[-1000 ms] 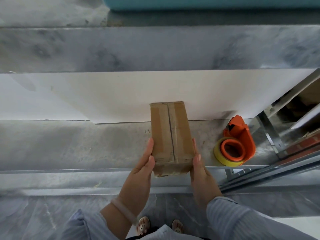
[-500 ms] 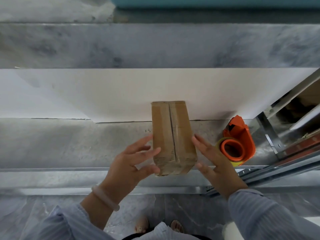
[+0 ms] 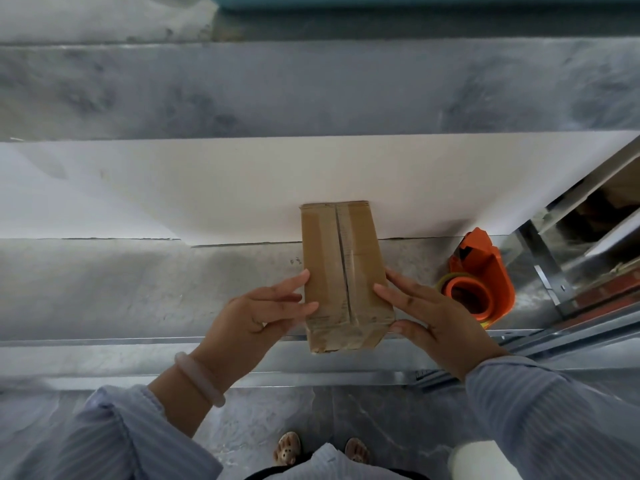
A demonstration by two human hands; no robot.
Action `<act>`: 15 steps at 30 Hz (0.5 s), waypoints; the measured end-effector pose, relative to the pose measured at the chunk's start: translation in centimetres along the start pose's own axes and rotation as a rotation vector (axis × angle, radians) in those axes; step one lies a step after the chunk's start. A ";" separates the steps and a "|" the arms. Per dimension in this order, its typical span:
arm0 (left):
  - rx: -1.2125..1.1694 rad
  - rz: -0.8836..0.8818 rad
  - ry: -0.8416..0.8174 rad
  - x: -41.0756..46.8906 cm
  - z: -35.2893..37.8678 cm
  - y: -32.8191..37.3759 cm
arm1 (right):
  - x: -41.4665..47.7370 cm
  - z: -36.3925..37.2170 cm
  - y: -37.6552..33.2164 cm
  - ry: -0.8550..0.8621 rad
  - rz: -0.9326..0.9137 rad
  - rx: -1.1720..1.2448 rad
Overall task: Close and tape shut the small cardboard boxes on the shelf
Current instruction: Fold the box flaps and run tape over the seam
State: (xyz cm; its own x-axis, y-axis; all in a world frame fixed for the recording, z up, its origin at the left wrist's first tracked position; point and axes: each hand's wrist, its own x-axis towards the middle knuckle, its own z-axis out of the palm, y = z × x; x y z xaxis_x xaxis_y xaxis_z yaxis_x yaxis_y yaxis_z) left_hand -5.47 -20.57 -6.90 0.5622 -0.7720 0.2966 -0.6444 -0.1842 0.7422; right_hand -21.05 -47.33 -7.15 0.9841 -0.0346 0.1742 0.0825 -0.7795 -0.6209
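Observation:
A small brown cardboard box (image 3: pixel 346 258) stands on the grey marble shelf (image 3: pixel 138 289), its two top flaps folded shut with a seam down the middle. My left hand (image 3: pixel 256 317) touches the box's left side with straight fingers. My right hand (image 3: pixel 429 306) lies against its right side, fingers spread and straight, fingertips on the flap edge. Just right of the box sits an orange tape dispenser (image 3: pixel 481 278) holding a roll of yellowish tape, untouched by either hand.
A white wall panel (image 3: pixel 207 188) rises directly behind the box. A metal rail (image 3: pixel 104 341) runs along the shelf's front edge. At the right, a metal frame (image 3: pixel 554 258) borders a compartment with cardboard inside. Marble floor and my feet show below.
Both hands let go of their grip on the box's near end, spread their fingers, and now rest flat against its sides. The box and dispenser stay in place.

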 end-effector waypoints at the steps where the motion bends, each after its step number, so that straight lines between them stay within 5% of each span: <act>1: -0.058 -0.039 0.022 0.1 0.1 0.1 | 0.0 -0.2 -0.1 -0.018 0.000 -0.011; 5: -0.162 -0.139 0.128 0.0 1.0 1.9 | -1.0 0.0 -1.3 -0.114 0.114 0.126; 8: -0.083 -0.153 0.154 -0.3 4.1 3.2 | -0.8 2.0 -2.9 0.045 0.182 0.273; 15: 0.149 -0.023 0.099 0.0 5.3 1.4 | 0.7 4.5 -2.4 0.254 0.021 0.099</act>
State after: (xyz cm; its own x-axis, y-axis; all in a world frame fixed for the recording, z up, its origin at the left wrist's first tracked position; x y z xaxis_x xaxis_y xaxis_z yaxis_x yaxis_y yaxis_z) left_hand -9.13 -24.05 -9.10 0.6213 -0.7041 0.3438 -0.6963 -0.2949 0.6544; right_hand -19.84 -42.66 -8.98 0.9157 -0.2159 0.3388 0.0894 -0.7126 -0.6958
